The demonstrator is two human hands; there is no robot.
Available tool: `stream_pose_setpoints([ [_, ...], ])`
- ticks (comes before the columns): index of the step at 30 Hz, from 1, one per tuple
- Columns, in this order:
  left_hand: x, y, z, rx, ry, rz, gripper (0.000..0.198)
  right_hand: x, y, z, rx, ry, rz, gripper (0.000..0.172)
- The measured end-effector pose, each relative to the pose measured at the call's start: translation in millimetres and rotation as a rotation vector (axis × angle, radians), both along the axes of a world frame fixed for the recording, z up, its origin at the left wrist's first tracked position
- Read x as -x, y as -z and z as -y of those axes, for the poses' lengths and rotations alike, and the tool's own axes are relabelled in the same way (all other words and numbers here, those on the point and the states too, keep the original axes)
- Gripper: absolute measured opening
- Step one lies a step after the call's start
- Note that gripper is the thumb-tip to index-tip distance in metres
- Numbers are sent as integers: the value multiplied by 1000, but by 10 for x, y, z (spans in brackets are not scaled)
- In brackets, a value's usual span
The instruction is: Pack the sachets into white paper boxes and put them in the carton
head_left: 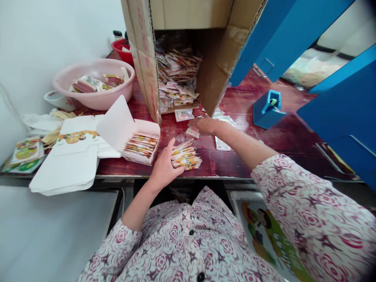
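Note:
My left hand (166,166) is wrapped round one end of a row of small printed sachets (188,156) near the table's front edge. Further back, my right hand (204,125) reaches over the table, its fingertips down at a single sachet (193,132); whether they grip it is unclear. Behind it another sachet (183,114) lies at the mouth of a cardboard box (147,66), which holds a heap of sachets (179,70). Left of my left hand, an open white carton (152,128) contains a row of sachets (141,145).
Flat white cartons (70,168) lie at the left, overhanging the table edge. Behind them are a pink basin (96,98), a cup (58,101) and a red bowl (125,55). A blue tape dispenser (266,109) and blue bins (346,113) stand right. Loose packets (222,144) lie beyond my right forearm.

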State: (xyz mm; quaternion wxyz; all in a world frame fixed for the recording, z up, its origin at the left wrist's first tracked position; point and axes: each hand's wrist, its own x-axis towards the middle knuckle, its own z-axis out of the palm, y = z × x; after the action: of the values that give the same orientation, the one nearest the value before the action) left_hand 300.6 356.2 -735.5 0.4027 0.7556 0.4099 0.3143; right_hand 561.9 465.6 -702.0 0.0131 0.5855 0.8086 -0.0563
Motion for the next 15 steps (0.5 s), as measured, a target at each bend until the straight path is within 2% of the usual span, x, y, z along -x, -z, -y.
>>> stream_pose_setpoints([
  [4,6,-5,-2,9,-2,3,103,72,-208,0,192,-27,288,34],
  [6,8,-8,-5,14,-6,-2,103,160,-318,17,245,29,262,29],
  [8,9,-9,-11,14,-3,-2,102,285,-375,77,218,36,99,32],
  [10,9,-8,-17,6,13,11,103,429,-365,179,184,-47,-123,33],
  [13,8,-2,-17,5,28,30,103,604,-300,350,287,-157,-414,30],
  [15,7,7,-6,0,-1,30,105,653,-294,448,385,-163,-541,32],
])
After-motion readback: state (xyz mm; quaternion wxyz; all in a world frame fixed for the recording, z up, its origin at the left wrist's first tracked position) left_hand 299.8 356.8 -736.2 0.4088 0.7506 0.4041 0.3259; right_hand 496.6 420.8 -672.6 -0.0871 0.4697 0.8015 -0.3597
